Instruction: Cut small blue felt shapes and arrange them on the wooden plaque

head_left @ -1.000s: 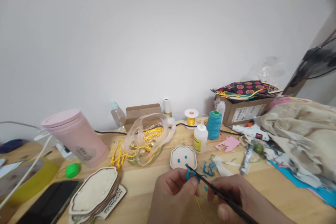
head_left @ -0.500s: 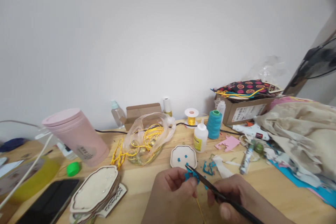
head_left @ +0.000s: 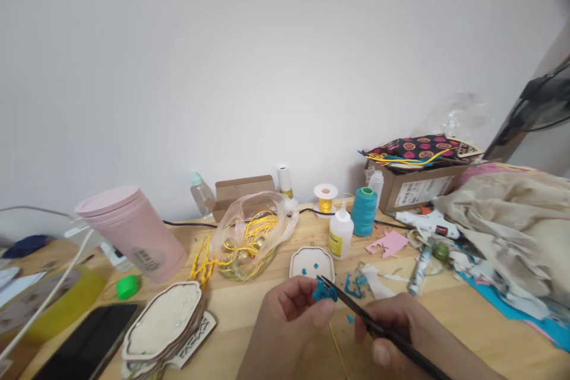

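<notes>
Between thumb and fingers, my left hand [head_left: 296, 320] pinches a small blue cut piece [head_left: 325, 291]. My right hand [head_left: 396, 329] is closed around long black tweezers [head_left: 356, 307], whose tips touch or lie just over the blue piece. Behind my left hand lies a white scalloped plaque [head_left: 312, 258] with small blue bits on it. Blue scraps [head_left: 355, 285] are scattered to its right. A yellow cord [head_left: 337, 347] runs down between my hands. The glue bottle [head_left: 341, 233] stands upright behind, beside a teal thread cone [head_left: 364, 212].
On the left are a pink tumbler [head_left: 138, 237], a phone [head_left: 86, 341], a green cap [head_left: 127, 287] and stacked plaques [head_left: 162, 323]. A plastic bag [head_left: 253, 237] holds yellow cord. At right are a glue gun [head_left: 425, 224], a cardboard box [head_left: 414, 187] and beige fabric [head_left: 512, 208].
The blue piece in my left hand has turned slightly, and the tweezer tips have shifted a little up over it. A small blue scrap now shows on the table beside my right fingers.
</notes>
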The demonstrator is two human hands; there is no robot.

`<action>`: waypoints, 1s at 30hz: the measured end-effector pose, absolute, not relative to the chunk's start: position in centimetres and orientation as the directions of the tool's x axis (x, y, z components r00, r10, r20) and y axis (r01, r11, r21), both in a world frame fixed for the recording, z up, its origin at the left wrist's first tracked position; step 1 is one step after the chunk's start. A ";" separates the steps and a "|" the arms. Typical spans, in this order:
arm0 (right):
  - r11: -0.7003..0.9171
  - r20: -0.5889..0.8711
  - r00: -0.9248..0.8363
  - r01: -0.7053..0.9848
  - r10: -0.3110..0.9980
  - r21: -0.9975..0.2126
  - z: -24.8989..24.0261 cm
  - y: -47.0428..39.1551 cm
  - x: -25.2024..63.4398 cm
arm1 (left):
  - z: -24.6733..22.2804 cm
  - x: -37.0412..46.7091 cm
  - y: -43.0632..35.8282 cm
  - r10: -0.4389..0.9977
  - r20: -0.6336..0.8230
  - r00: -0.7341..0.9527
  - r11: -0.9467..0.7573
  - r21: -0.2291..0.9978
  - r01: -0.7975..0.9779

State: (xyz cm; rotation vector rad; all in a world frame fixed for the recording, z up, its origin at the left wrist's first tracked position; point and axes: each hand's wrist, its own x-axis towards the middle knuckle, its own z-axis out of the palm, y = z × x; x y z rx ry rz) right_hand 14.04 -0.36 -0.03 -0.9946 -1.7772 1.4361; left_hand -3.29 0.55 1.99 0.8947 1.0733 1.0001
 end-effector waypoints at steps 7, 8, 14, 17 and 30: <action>0.091 0.008 -0.458 0.161 0.889 -0.983 -0.2 -0.5 13.8 | 1.8 -2.5 0.4 0.959 -0.146 0.244 0.195 0.963 -0.188; 0.094 0.008 -0.459 0.164 0.888 -0.982 -0.1 -0.5 13.8 | 1.8 -2.5 0.4 0.960 -0.155 0.232 0.200 0.961 -0.189; 0.084 -0.018 -0.465 0.197 0.885 -0.977 -0.1 -0.6 13.6 | 1.6 -2.5 0.3 0.983 -0.160 0.091 0.174 0.969 -0.176; 0.092 -0.021 -0.465 0.218 0.885 -0.972 -0.1 -0.7 13.5 | 1.6 -2.4 0.2 0.985 -0.156 0.070 0.166 0.971 -0.172; 0.073 -0.022 -0.464 0.184 0.886 -0.980 -1.3 -1.1 13.9 | 2.2 -2.3 0.0 0.979 -0.184 0.087 0.196 0.967 -0.162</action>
